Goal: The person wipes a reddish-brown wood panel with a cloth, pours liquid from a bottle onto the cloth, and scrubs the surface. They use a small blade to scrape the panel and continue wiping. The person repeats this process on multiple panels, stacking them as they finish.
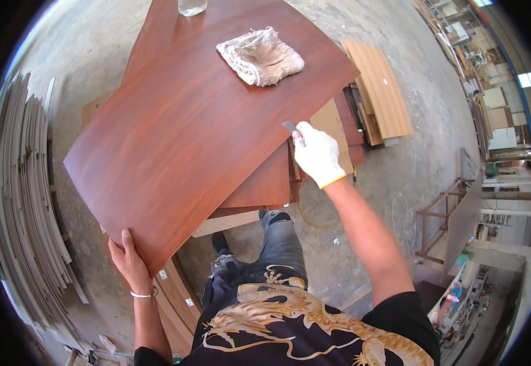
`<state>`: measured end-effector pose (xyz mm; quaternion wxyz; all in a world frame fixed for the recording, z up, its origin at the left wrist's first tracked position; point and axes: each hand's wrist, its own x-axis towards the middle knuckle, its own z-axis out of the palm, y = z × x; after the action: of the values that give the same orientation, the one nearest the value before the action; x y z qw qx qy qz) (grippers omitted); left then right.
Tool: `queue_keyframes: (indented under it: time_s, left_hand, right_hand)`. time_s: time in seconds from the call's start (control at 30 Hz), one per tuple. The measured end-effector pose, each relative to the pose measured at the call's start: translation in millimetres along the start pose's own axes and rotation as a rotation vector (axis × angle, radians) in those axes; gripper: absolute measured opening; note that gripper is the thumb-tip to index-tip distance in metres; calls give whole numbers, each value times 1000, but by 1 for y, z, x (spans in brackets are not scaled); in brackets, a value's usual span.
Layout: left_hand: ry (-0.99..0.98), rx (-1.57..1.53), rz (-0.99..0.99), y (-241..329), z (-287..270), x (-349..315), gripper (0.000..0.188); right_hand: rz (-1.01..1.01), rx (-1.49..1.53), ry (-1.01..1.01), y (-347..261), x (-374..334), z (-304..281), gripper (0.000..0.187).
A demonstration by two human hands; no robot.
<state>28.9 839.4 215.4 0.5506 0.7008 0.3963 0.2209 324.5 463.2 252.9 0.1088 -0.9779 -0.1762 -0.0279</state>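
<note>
A large reddish-brown wood panel [174, 134] lies at a slant over other panels. My bare left hand [132, 263] grips its near left corner, thumb on top and the fingers partly hidden beneath. In a white knit glove, my right hand [318, 152] is closed around a small flat metal blade [288, 126], which points left at the panel's right long edge. Whether the blade touches the edge I cannot tell. A folded whitish cloth [261, 56] rests on the panel's far part.
Beyond it, a clear container [191, 7] stands on another brown panel [149, 36]. Light wood boards [378, 88] are stacked at the right. Long grey strips [27, 195] pile up at the left. A metal-framed rack [439, 226] stands farther right, and a thin hose [308, 216] lies on the concrete floor.
</note>
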Motion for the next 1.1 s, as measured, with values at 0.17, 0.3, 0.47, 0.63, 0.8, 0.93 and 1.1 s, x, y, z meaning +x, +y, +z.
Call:
queue_keyframes:
  time_s: [0.17,0.3,0.47,0.63,0.8,0.93,1.1]
  left_hand:
    - [37,0,40,14,8,-3,36]
    - [3,69,34,4,0,1,36]
    - [21,57,29,2,3,1,40]
    - [-41,69,-27,8,-3,2,41]
    - [-128,-46,-98,19,-11,11,43]
    - [-230,-144,-133,19,-15,19,41]
    - [-318,-219,-183,30,-19,22,43]
  right_hand:
    - [8,-53,-57,-29,-13,1,20]
    - [-22,-69,-31,-44,-25,3,19]
    - [-70,-74,-1,-61,-39,8,17]
    - [-80,-75,-33,-87,-56,7,16]
    - [-103,-42,-15,-117,-74,9,15]
    - [-120,-27,-19,-131,-85,14,15]
    - [-138,-38,-32,-150,-99,20,15]
